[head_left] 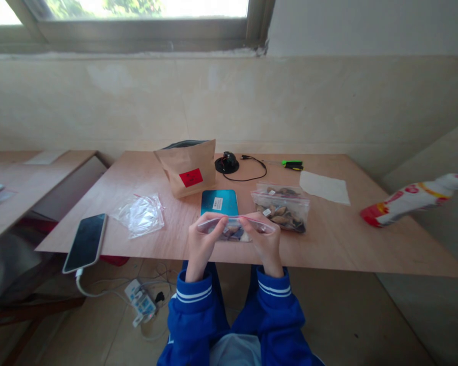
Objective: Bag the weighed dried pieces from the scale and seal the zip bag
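Note:
Both thumbs press on the top edge of a clear zip-lock bag (pixel 233 233) with small brownish and pale pieces inside. My left hand (pixel 206 239) is closed on the left part of that edge, and my right hand (pixel 264 238) grips the right part. Just beyond the bag lies a blue-topped flat device (pixel 226 199) with a white label. Two filled zip-lock bags (pixel 282 212) with brown dried pieces lie to the right of my right hand. Behind and to the left stands a brown paper pouch (pixel 175 170) with a red label, its top open.
Flat empty clear bags (pixel 145 214) and a charging phone (pixel 86 241) lie on the left, the phone overhanging the edge. At the back are a black round-based gadget (pixel 227 161) with a cable, screwdrivers (pixel 292 165) and a white sheet (pixel 325 187). A bottle (pixel 412 201) stands right.

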`<state>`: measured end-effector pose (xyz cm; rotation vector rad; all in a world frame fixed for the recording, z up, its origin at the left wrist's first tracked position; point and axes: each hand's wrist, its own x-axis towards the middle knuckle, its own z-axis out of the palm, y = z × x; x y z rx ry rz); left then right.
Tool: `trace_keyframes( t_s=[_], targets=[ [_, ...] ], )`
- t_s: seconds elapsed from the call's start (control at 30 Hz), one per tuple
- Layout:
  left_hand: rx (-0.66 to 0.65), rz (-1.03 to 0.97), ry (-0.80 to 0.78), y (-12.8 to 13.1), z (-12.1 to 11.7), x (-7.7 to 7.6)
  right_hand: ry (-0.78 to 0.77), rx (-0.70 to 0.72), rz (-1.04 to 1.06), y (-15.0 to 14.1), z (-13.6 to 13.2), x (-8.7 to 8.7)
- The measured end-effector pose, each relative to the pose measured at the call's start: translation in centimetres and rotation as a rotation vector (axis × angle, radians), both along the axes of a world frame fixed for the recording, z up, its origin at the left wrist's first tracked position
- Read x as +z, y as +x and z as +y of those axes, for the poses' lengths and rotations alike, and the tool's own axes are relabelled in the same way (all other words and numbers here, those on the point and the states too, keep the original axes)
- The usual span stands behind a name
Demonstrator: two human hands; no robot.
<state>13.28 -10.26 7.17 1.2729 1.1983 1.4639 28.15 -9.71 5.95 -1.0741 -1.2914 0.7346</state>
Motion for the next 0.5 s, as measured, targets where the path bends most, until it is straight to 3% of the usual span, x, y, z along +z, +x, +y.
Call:
trace_keyframes(
  t_s=[0.13, 0.5],
  targets=[
    [0.017, -0.015, 0.018, 0.11, -0.04, 0.12, -0.004, 0.015, 0.028, -0.05, 0.05, 0.08],
    [-0.12, 0.038, 0.073, -0.33, 0.05, 0.15, -0.047, 0.185, 0.066, -0.07, 0.23, 0.17]
  ],
)
